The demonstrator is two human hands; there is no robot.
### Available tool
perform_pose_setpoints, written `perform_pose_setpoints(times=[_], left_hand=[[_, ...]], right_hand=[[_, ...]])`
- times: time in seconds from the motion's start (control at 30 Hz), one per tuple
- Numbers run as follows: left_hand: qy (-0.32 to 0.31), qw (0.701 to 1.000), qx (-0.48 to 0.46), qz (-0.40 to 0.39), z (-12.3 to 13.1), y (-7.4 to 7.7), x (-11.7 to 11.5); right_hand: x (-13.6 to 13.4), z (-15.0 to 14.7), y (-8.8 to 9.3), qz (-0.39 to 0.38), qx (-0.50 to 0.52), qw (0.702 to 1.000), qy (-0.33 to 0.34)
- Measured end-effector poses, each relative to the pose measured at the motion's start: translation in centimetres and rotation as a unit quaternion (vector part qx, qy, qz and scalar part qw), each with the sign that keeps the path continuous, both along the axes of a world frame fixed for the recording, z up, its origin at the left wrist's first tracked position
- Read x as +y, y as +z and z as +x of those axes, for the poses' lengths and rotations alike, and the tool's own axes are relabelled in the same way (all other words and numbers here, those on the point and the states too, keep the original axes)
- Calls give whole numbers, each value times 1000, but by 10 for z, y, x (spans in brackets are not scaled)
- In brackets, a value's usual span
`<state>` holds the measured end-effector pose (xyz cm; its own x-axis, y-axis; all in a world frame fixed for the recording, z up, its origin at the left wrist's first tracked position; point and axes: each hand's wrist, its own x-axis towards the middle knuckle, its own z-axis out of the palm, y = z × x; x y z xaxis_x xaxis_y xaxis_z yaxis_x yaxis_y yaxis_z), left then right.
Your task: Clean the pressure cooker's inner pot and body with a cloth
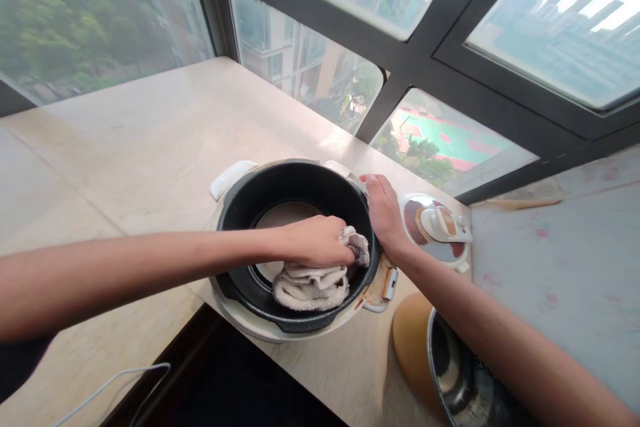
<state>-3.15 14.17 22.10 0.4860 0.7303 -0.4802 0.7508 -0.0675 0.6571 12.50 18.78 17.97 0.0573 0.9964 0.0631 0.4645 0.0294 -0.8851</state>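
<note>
A large electric cooker [217, 290] with a pale body and a black inside wall [300, 180] stands uncovered on the countertop. My left hand [320, 240] reaches down into it, fingers closed round a crumpled off-white cloth [313, 287]. The cloth lies against the inside near the right and front wall. My right hand [384, 213] grips the cooker's right edge from outside, and part of its fingers is hidden. Brown stains mark the cooker's rim by the side latch [391, 283].
A round lid with a white handle [443, 223] lies right of the cooker, beside the wall. A metal pot [435, 360] is at the lower right, partly under my right forearm. A white cable [117, 373] crosses the lower left. Windows [310, 60] border the countertop [145, 147].
</note>
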Motion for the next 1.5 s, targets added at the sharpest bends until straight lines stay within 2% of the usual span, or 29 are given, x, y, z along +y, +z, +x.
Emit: perform_pose_setpoints(times=[0.13, 0.23, 0.3, 0.4, 0.53, 0.7, 0.8, 0.93, 1.1, 1.17, 1.23, 1.27, 1.33, 1.43, 1.5], left_hand=[[79, 996, -22, 45, 7, -3, 14], [85, 990, -24, 111, 4, -8, 19], [56, 985, -11, 161, -1, -11, 19], [-20, 974, 33, 224, -13, -13, 16], [-116, 948, 128, 268, -35, -3, 21], [-266, 928, 157, 209, -65, 16, 36], [-275, 936, 150, 161, -73, 21, 34], [-273, 947, 145, 86, -69, 23, 16], [-223, 969, 101, 20, -60, 33, 0], [-213, 975, 53, -41, -56, 36, 0], [-177, 976, -27, -121, -51, 35, 3], [-148, 975, -71, -149, -48, 32, 5], [-81, 975, -135, -154, -39, 22, 6], [39, 979, -155, -124, -23, 7, 1], [139, 967, -168, -131, -14, 1, -4]], right_hand=[[0, 0, -1, -5, 13, 1000, 2], [0, 0, -2, -4, 7, 1000, 5], [1, 0, -2, -8, 5, 1000, 7], [1, 0, -2, -14, 10, 1000, 6], [0, 0, 0, -22, 8, 1000, -3], [-1, 0, 2, -23, 4, 1000, 3], [0, 0, 1, -32, 8, 999, 5], [0, 1, -1, -24, 8, 1000, 8], [-1, 2, -3, -25, 5, 1000, 10], [0, 2, -3, -24, 8, 1000, 12], [1, 2, -4, -19, 8, 1000, 12], [1, 2, -4, -17, 7, 1000, 12], [2, 2, -4, -13, 2, 1000, 13], [2, 2, -3, -19, 8, 1000, 16], [2, 2, -3, -20, 11, 1000, 16]])
